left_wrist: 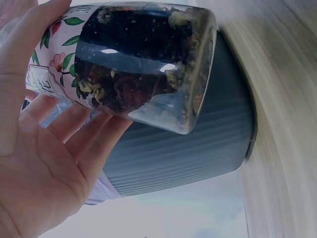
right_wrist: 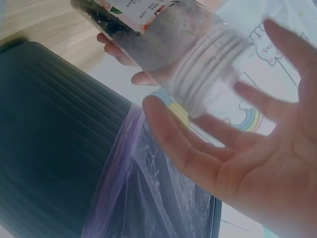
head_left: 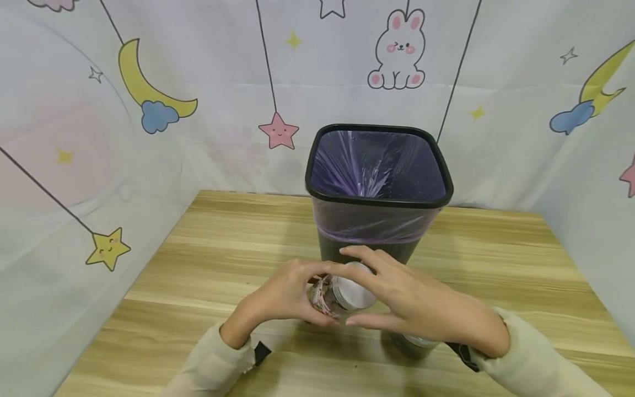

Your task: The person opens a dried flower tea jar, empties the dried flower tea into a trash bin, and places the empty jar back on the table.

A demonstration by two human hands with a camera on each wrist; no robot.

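My left hand [head_left: 283, 292] grips a clear jar [left_wrist: 143, 64] round its flowered pink label, thumb on one side and fingers on the other. Dark dried pieces, like flower tea, show through the jar's wall. The jar is tilted, its ridged neck and pale round top [head_left: 354, 286] turned toward my right hand [head_left: 412, 298]. That hand arches over the top with fingers and thumb spread to either side; in the right wrist view the fingertips [right_wrist: 154, 106] are close beside the neck.
A dark bin [head_left: 367, 220] lined with a purple plastic bag [head_left: 347, 160] stands just behind my hands. Another round container [head_left: 419, 341] is partly hidden under my right hand. Printed curtains [head_left: 223, 82] enclose the wooden table [head_left: 198, 248] at the back and sides.
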